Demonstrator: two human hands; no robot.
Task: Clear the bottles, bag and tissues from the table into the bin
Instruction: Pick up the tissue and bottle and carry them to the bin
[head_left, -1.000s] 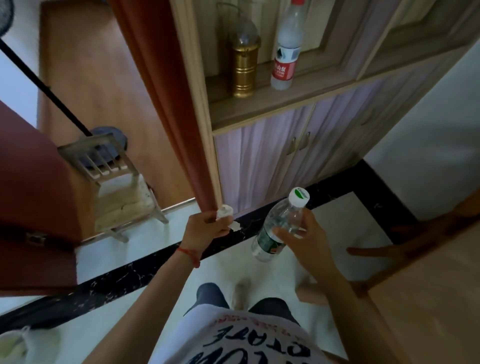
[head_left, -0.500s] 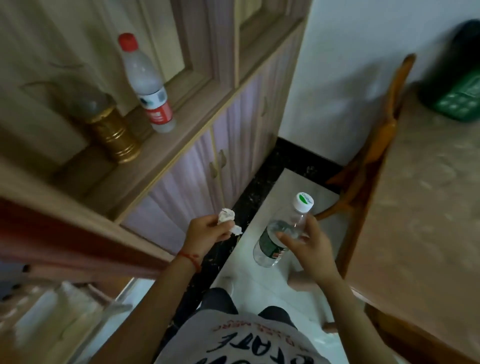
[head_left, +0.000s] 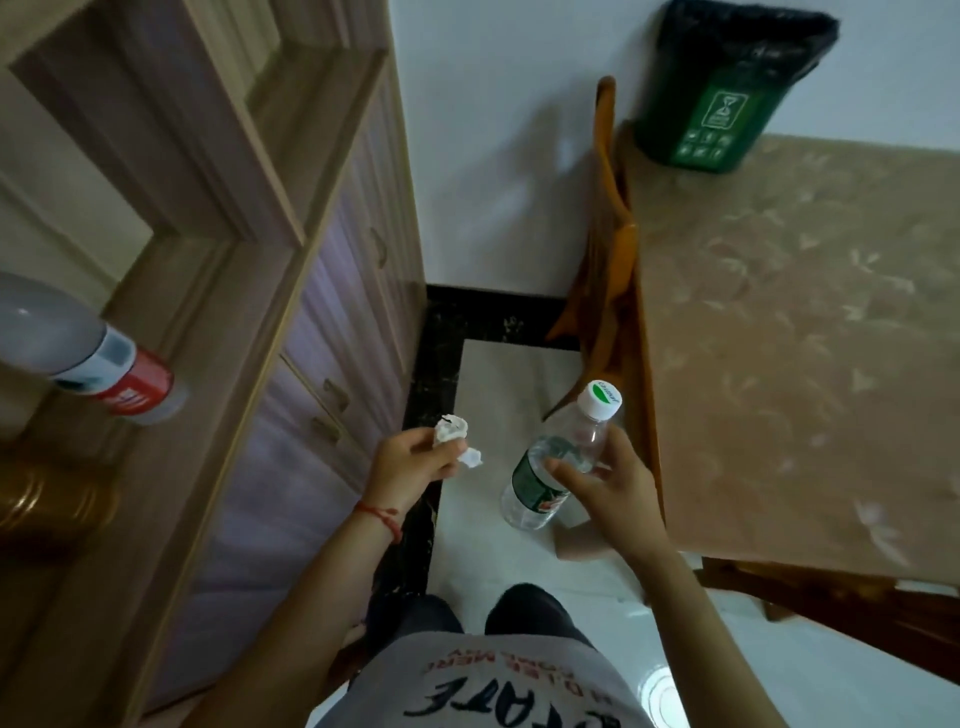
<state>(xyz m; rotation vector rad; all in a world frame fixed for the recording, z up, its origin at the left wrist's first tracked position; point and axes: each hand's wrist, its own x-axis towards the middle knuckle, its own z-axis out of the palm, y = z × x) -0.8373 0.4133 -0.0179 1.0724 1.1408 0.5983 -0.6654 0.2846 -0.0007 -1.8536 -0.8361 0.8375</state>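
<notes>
Crumpled white tissue (head_left: 451, 430) sits pinched in the left hand (head_left: 410, 465), while the right hand (head_left: 608, 480) grips one clear plastic bottle (head_left: 558, 460) with a green label and white cap, both held over the pale floor just left of the table (head_left: 789, 364). One green bin (head_left: 719, 104) lined with black plastic stands on the table's far corner, on its smooth beige patterned top. A second bottle (head_left: 88, 353), red-labelled, stands on the wooden cabinet (head_left: 270, 291) shelf far to the table's left.

Single head view — steeply downward, close over hands, table (head_left: 779, 338) at right
</notes>
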